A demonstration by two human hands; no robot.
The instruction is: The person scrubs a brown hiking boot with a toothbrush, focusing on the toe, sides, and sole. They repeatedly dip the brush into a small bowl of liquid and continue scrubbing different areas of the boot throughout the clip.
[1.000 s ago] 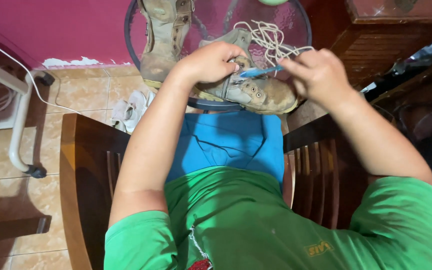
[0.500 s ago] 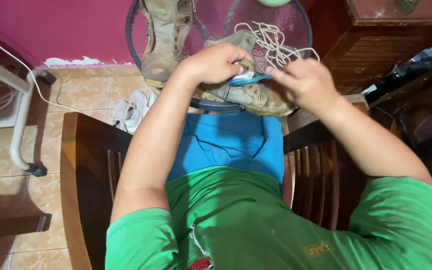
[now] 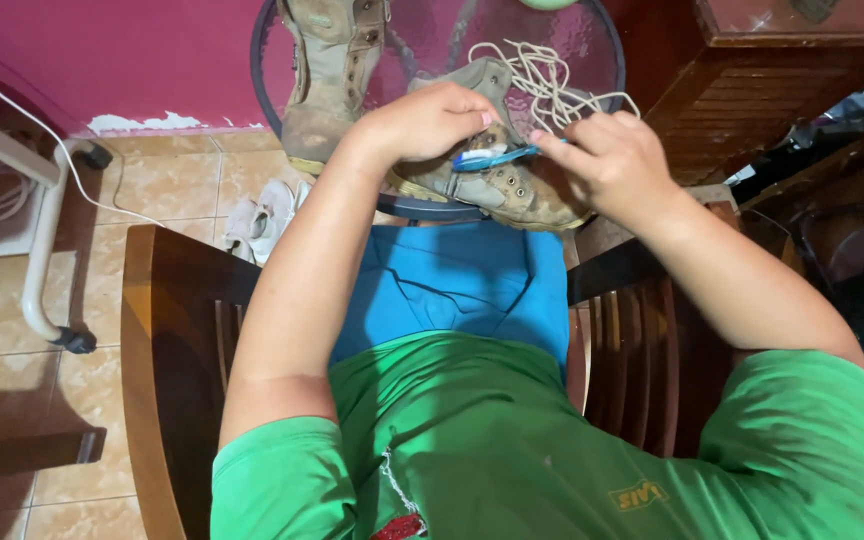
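A tan lace-up boot is seen lying on its side near the front edge of a round glass-topped bench. The left hand is laid over the boot's upper; its grip is closed on the boot, with the fingers curled down over the eyelet row. A blue-handled toothbrush is held by the right hand, the handle pinched shut between thumb and fingertips. The brush is laid nearly level, with its head pointed toward the left hand and set against the side of the boot just below that hand. Whether the bristles actually touch the leather cannot be told, as the head is partly hidden by the left fingers.

A loose tangle of pale laces is spread on the glass behind the boot, between the two hands. A second boot of the same colour is stood on the bench to the left, sole edge toward the viewer, well apart from the brush.

A green shirt and blue shorts are seen below the forearms. The person is seated on a dark wooden chair. A pair of pale slippers is noted on the tiled floor under the left rim of the bench. A white metal frame is stood at far left.
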